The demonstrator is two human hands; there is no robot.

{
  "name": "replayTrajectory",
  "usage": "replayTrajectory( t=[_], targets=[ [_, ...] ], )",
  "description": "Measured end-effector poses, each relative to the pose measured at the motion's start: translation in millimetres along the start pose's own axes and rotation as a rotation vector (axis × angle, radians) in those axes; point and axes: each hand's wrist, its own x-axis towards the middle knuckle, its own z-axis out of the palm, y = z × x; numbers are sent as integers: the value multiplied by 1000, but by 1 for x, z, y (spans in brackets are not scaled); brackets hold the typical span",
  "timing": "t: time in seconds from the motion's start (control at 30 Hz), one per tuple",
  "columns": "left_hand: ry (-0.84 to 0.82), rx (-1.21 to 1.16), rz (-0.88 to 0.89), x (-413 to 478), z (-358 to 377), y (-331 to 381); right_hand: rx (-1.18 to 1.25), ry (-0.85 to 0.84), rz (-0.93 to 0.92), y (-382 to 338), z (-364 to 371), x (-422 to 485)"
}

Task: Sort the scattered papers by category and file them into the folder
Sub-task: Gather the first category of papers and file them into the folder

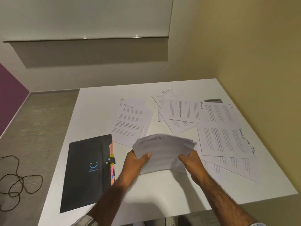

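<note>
Progress check, left to right: the black folder (86,173) sits in the lower left of the white table (97,103). It looks closed, with its strap across the edge and coloured tabs (112,168) poking out the side. So filing probably hasn't started.

In the lower middle of the frame the person's left hand (136,162) pinches the left edge of a stack of papers (164,152), thumb on top and fingers tucked underneath. The right hand (190,162) clamps the right edge the same way. The stack is held just above the table and is fanned a bit. Its top heading is too blurred to read.

Lots left, by the look of it. A small pile (130,121) marked HR and FINANCE lies above the hands. A bigger spread of loose sheets (223,139), marked FINANCE and HR, overlaps at odd angles across the right side. The categories look mixed, so this seems like the gathering and sorting stage.

Room: a purple wall (9,95) at far left and a tangled cable (17,180) on the carpet (40,119). A pale board (88,17) is up top, there's a small cut-out (213,100) in the tabletop, and a yellowish wall (252,54) fills the right.
</note>
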Motion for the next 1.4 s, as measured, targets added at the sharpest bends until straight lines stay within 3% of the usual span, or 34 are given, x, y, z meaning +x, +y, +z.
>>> replayTrajectory(
  t=[0.1, 0.37, 0.63, 0.83, 1.1, 1.23, 1.4],
  targets=[
    [11, -22, -55, 0, -5, -9, -51, -61, 72, 10, 5, 0],
    [-12, -56, -35, 0, -11, -17, 60, 65, 37, 15, 12, 5],
    [-50, -24, -88, 3, -18, -25, 163, 10, 117, 22, 17, 14],
    [-74, -16, -91, 9, -17, -21, 161, -8, 76, 11, 15, 12],
    [-80, -15, -29, 15, -12, -16, 92, 59, 45, 6, 19, 12],
    [-75, -37, -7, 16, -19, -18, -13, -5, -11, 8, 12, 14],
    [-70, -8, -46, 13, -17, -31, -127, 19, 73, 16, 14, 11]
  ],
)
